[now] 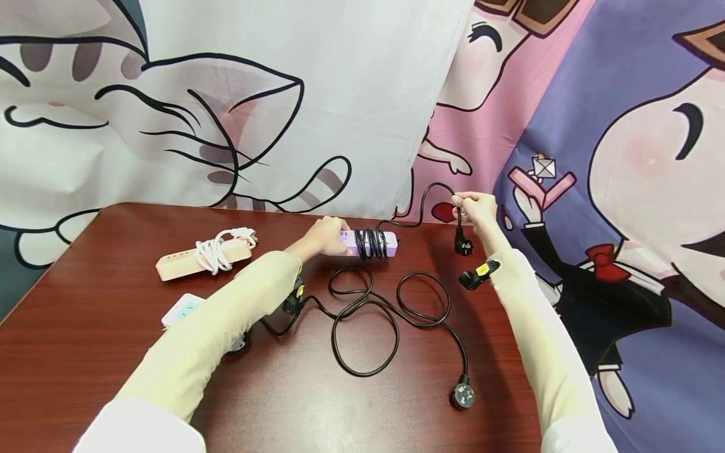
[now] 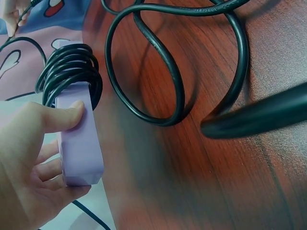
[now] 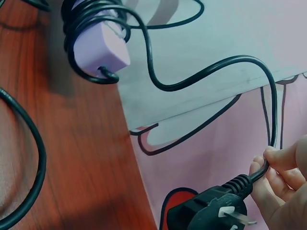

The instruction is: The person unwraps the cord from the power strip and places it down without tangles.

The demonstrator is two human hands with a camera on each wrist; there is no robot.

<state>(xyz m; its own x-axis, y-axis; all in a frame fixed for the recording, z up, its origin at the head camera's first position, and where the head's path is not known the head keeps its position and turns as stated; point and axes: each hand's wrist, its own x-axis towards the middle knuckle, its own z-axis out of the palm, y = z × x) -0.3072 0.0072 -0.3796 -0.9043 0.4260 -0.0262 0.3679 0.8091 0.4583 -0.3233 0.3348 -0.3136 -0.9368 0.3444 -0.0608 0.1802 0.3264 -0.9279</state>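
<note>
Purple power strip (image 1: 370,243) at the table's (image 1: 85,352) far edge, black cord (image 1: 421,201) wound round it.
I see my left hand (image 1: 323,238) gripping the strip's end; my right hand (image 1: 474,207) pinches the cord above its plug (image 1: 463,245), beyond the rim. A loose black cable (image 1: 391,314) sprawls nearer me.

Both arms, sleeved in pale cream, were extended forward over the counter (image 1: 113,302). The left hand (image 1: 323,238) was held low, just above the counter's far edge, its fingers and thumb curled in a grip. The right hand (image 1: 476,207) was raised past that edge, its fingertips (image 3: 276,158) pinched together.
</note>
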